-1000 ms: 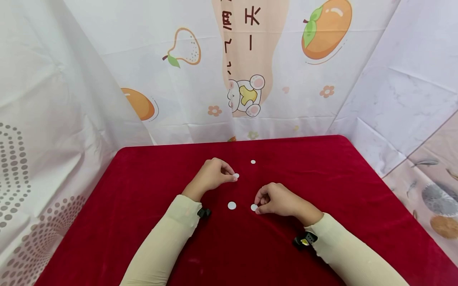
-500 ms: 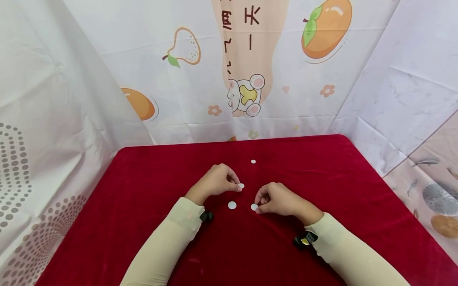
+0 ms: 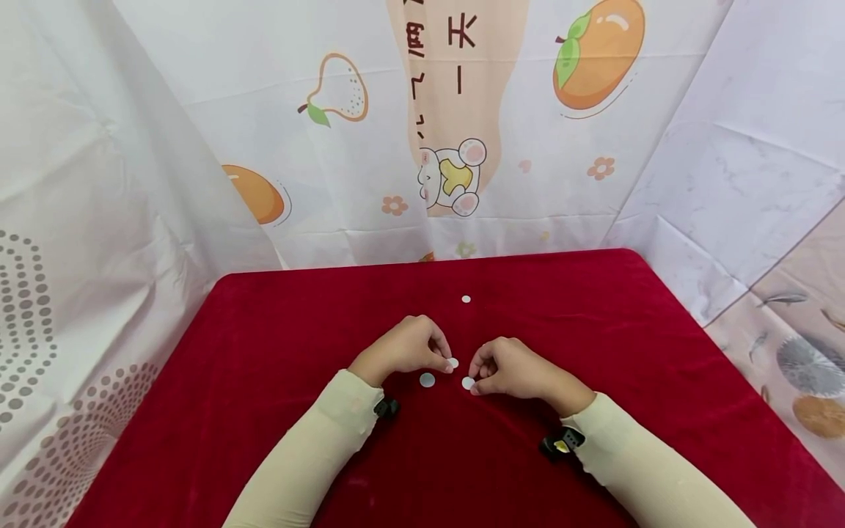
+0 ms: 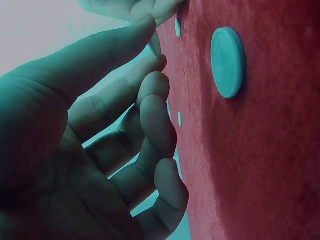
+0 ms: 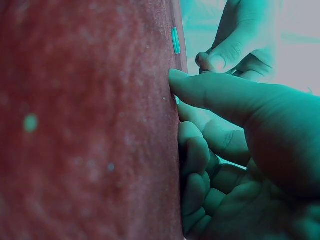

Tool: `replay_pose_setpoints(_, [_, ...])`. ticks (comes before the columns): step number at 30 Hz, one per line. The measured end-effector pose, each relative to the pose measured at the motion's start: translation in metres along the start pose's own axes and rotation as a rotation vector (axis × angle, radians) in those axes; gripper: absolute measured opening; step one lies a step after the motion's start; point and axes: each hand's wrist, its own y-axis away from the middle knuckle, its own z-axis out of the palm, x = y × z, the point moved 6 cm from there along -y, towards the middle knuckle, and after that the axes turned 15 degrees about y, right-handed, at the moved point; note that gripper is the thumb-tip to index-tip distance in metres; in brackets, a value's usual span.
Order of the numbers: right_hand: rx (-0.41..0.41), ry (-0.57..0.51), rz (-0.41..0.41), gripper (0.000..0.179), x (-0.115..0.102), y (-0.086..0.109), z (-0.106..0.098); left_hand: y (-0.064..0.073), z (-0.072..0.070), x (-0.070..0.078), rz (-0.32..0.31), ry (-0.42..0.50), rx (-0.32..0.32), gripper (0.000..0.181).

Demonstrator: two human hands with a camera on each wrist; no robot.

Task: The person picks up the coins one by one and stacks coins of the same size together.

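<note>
My left hand (image 3: 412,347) pinches a small white disc (image 3: 453,363) between thumb and index finger, close over the red cloth. In the left wrist view this disc (image 4: 155,44) appears edge-on at the fingertips, the other fingers loosely curled. Just to the right, my right hand (image 3: 511,369) rests low at the cloth, thumb and index finger at the edges of a second white disc (image 3: 468,383). Its fingers hide most of that disc in the right wrist view. A larger white disc (image 3: 427,380) lies flat below the left hand, thick-edged in the left wrist view.
Farther back on the red-covered table (image 3: 317,308) lies the smallest white disc (image 3: 466,299). A printed curtain (image 3: 370,161) hangs behind the table's far edge, and pale sheets (image 3: 119,183) enclose the sides.
My left hand has come nearer and to the right with its disc, now beside the right hand. The right hand and the discs on the table have stayed in place.
</note>
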Motion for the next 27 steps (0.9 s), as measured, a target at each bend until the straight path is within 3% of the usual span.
replay_pose_setpoints(12, [0.002, -0.002, 0.003, 0.017, -0.001, 0.0, -0.001, 0.0, 0.009, 0.003, 0.014, -0.028, -0.039, 0.009])
replay_pose_setpoints(27, [-0.004, 0.004, -0.001, 0.017, -0.001, 0.0, -0.001, -0.002, 0.018, 0.005, 0.004, -0.066, -0.041, 0.011])
